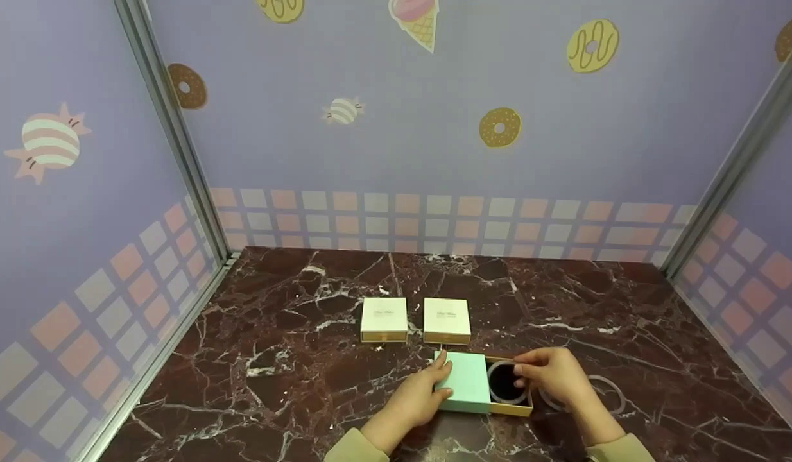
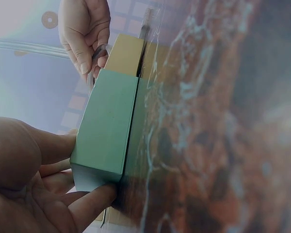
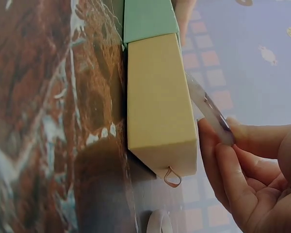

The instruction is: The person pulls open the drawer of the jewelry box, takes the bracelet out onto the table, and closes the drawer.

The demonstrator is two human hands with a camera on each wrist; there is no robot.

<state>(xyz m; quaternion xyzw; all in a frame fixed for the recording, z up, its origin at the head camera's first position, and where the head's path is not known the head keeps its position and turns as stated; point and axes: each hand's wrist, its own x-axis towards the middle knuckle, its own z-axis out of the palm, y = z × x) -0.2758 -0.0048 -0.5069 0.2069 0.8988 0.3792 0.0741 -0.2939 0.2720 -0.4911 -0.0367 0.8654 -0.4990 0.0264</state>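
A mint-green box sleeve [image 1: 468, 382] lies near the front of the table, with its yellow drawer [image 3: 160, 92] slid partly out to the right. Black lining shows inside the drawer, and a small ribbon loop [image 3: 172, 177] hangs from its end. My left hand [image 1: 418, 394] grips the sleeve's left end, thumb and fingers at its edges. Between thumb and fingers, my right hand [image 1: 553, 375] pinches a pale translucent bangle [image 3: 208, 109]. The bangle is tilted at the drawer's opening; whether it touches the lining I cannot tell.
Two cream boxes [image 1: 384, 319] with small print stand side by side behind the green one; the right one [image 1: 447, 320] is close to it. Another pale bangle [image 1: 617, 391] lies on the dark marbled table [image 1: 274, 385], right of the drawer, partly behind my right wrist.
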